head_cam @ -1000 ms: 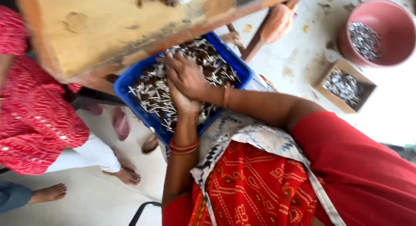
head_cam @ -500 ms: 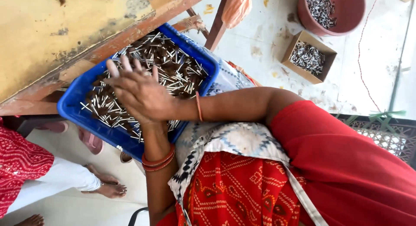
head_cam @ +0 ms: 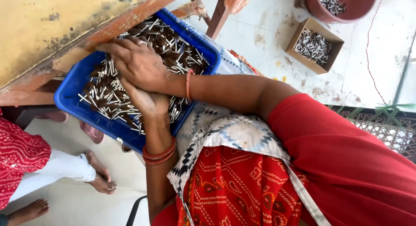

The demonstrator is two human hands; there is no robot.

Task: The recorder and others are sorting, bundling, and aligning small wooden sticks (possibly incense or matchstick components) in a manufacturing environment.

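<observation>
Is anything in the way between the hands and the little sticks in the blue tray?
No. Both the right hand and the left hand already rest on the sticks in the tray; nothing lies between.

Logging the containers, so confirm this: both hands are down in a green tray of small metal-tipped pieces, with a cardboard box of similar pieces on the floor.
One thing is wrong: the tray is blue, not green, as the head view shows. The rest stands: the left hand and right hand are both in it among the metal-tipped pieces, and the cardboard box of similar pieces sits on the floor.
</observation>
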